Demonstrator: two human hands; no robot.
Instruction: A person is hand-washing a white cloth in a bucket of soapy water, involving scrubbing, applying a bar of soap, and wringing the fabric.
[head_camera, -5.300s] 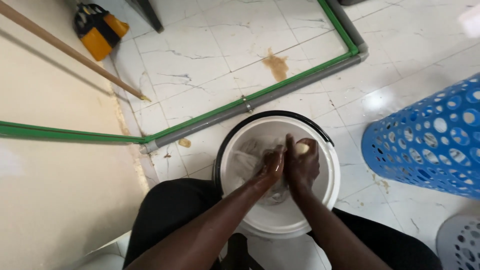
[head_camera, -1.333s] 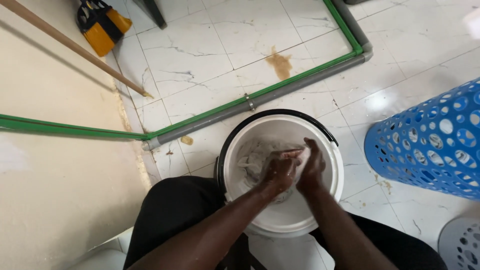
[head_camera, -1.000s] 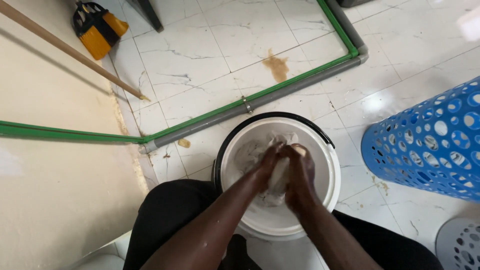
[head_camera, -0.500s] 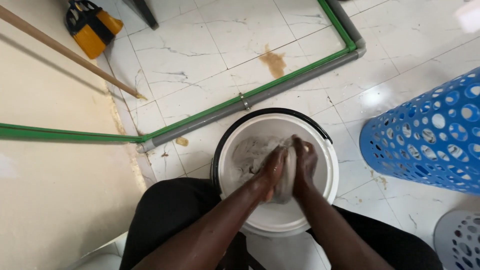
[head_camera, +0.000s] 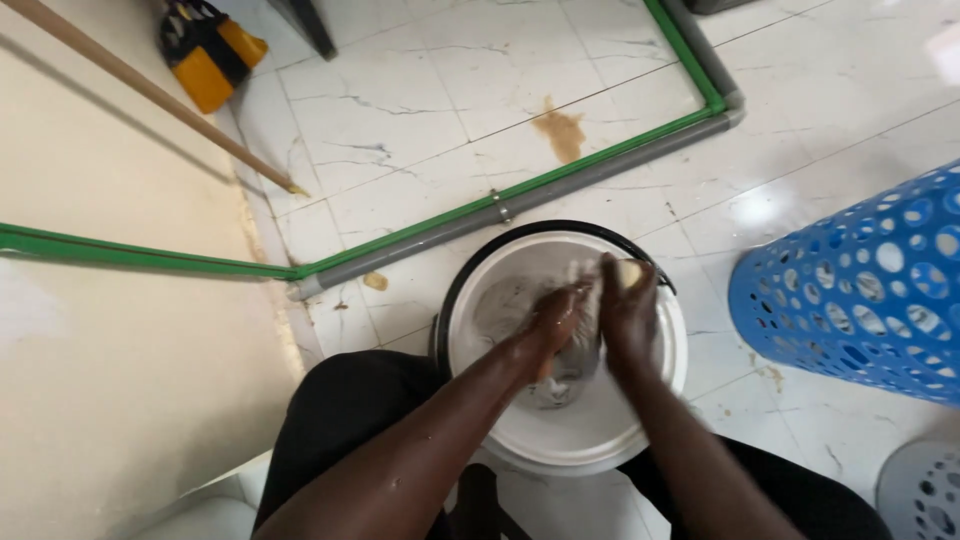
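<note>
A white bucket (head_camera: 600, 445) with a dark rim stands on the tiled floor between my knees. Inside it lies a wet grey-white cloth (head_camera: 510, 305) in soapy water. My left hand (head_camera: 553, 322) grips a fold of the cloth. My right hand (head_camera: 625, 312) presses against the same cloth, with a pale yellow soap bar (head_camera: 630, 271) showing at its fingertips. Both hands are wet and close together over the middle of the bucket.
A blue perforated laundry basket (head_camera: 860, 285) stands at the right, a grey perforated basket (head_camera: 925, 495) at the lower right corner. A green and grey pipe (head_camera: 500, 205) runs along the floor behind the bucket. A wooden stick (head_camera: 150, 90) and a yellow-black object (head_camera: 210, 50) lie at upper left.
My hands have kept rubbing the cloth back and forth in the bucket, shifting slightly; the soap bar now shows at my right fingertips.
</note>
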